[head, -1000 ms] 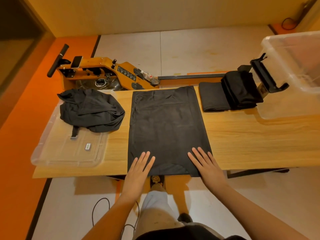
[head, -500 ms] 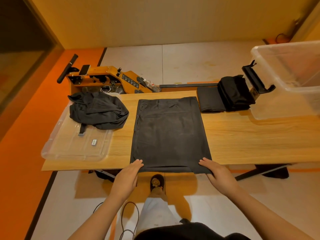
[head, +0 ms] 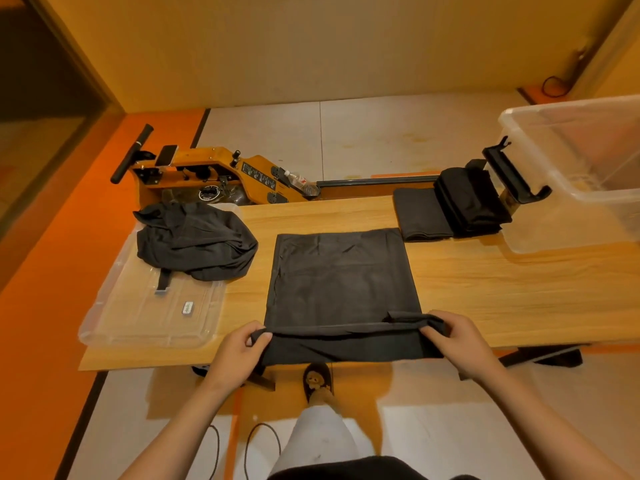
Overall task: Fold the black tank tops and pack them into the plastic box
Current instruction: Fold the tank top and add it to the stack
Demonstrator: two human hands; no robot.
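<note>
With both hands, left hand and right hand, pinching the flat black fabric tank top's near hem, uneven lift likely skews the fold.

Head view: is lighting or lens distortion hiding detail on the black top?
Head view: orange cast throughout; the tank top reads dark with faint creases, but the edge held by the left hand and right hand is sharp. Head view: wide-angle bowing curves the table and tilts the plastic box; slight sheen on its rim.
</note>
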